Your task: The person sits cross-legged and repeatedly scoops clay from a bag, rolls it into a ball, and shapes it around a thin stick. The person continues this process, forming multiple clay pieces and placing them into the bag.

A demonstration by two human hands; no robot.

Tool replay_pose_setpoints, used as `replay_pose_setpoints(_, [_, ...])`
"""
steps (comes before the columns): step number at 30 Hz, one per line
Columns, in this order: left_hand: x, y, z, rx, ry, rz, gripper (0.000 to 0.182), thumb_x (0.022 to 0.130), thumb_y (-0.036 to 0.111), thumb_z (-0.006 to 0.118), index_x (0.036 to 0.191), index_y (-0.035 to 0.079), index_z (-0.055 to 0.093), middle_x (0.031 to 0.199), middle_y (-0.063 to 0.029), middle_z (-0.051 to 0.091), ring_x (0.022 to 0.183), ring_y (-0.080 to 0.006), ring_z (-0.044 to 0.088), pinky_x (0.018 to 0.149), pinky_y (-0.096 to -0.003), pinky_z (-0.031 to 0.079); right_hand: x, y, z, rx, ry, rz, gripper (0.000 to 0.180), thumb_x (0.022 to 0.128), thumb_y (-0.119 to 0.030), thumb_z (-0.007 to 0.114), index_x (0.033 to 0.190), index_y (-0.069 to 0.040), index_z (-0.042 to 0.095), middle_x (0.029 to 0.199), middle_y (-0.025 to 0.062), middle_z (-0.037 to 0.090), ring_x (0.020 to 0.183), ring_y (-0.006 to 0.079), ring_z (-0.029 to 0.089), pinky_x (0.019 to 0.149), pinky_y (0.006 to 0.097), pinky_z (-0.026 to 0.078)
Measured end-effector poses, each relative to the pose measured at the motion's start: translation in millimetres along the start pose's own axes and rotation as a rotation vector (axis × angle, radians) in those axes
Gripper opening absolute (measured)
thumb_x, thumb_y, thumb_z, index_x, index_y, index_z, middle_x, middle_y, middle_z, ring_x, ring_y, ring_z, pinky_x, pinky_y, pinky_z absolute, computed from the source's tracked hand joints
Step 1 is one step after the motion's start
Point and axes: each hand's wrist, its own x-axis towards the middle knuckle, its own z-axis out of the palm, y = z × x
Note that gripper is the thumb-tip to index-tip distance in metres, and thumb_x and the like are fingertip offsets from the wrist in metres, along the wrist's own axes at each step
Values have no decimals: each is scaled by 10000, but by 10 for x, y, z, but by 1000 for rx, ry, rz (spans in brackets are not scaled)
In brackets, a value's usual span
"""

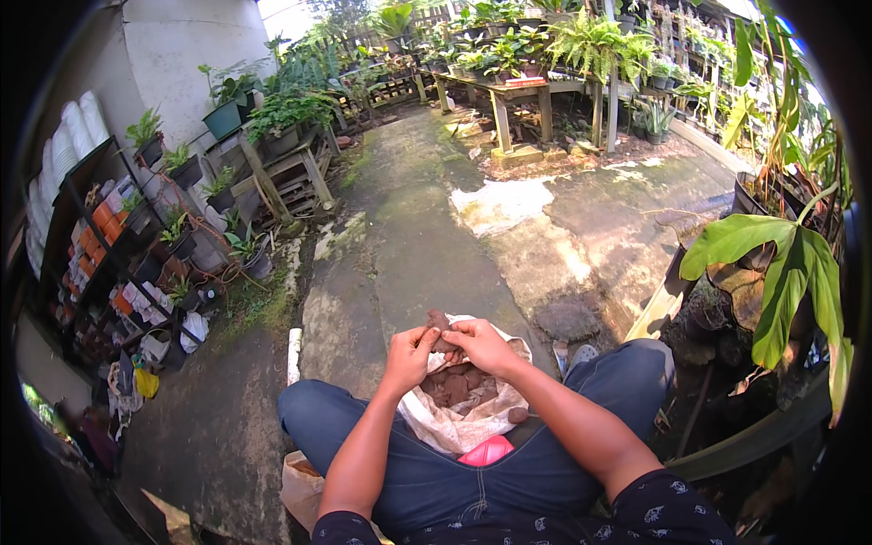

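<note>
Both my hands hold a lump of reddish-brown clay or soil [439, 321] above a woven white sack. My left hand [409, 357] grips its left side, thumb on top. From the right, my right hand [482, 346] pinches it between thumb and fingers. Below them the sack [436, 432] stands between my legs with its rim rolled open. Several brown clods [458, 388] fill it, and a small clod [518, 414] lies on its right rim. A pink object [487, 451] shows in front of my lap, partly hidden by the sack.
Left of my leg stands a paper-like bag [301, 487]; a white pipe piece [294, 355] lies beyond my left knee. A shelf [102, 231] holds orange pots. Potted plants crowd a wooden table [501, 88]. A large leaf [783, 272] hangs near my right knee.
</note>
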Motion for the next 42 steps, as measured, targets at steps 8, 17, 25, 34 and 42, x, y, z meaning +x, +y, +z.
replay_pose_setpoints(8, [-1,-6,5,-248,-37,-103,467,1099,372,573,838,-4,667,737,3,650,701,-72,549,634,-282,455,-73,-37,58,-84,-103,34,391,1060,-367,649,852,-37,684,715,18,676,653,104,645,619,266,507])
replay_pose_setpoints(17, [15,-174,-41,-380,-196,-265,508,1068,464,606,789,47,686,686,36,600,603,-45,484,559,-245,360,-1,69,-12,-171,-147,-6,420,1035,-414,660,846,-41,705,711,0,650,675,102,601,660,294,470])
replay_pose_setpoints(25, [14,-118,-44,-457,-114,-259,472,1053,415,654,734,67,670,655,61,566,603,-40,466,550,-248,342,-79,-100,75,-111,-132,56,442,1032,-418,661,848,-19,706,739,12,660,694,115,621,654,290,489])
replay_pose_setpoints(34, [2,-120,-86,-236,-206,-288,549,1066,489,602,679,101,623,617,64,534,587,-56,449,568,-275,364,-79,-240,31,-135,109,-81,300,997,-274,697,962,20,743,839,28,713,788,95,621,714,294,502])
replay_pose_setpoints(42, [-27,53,23,-180,-188,-245,567,1072,496,583,683,87,638,622,59,555,590,-48,465,555,-268,361,-58,-181,-42,-158,171,-245,242,967,-186,684,897,42,723,789,18,685,794,79,583,741,299,496])
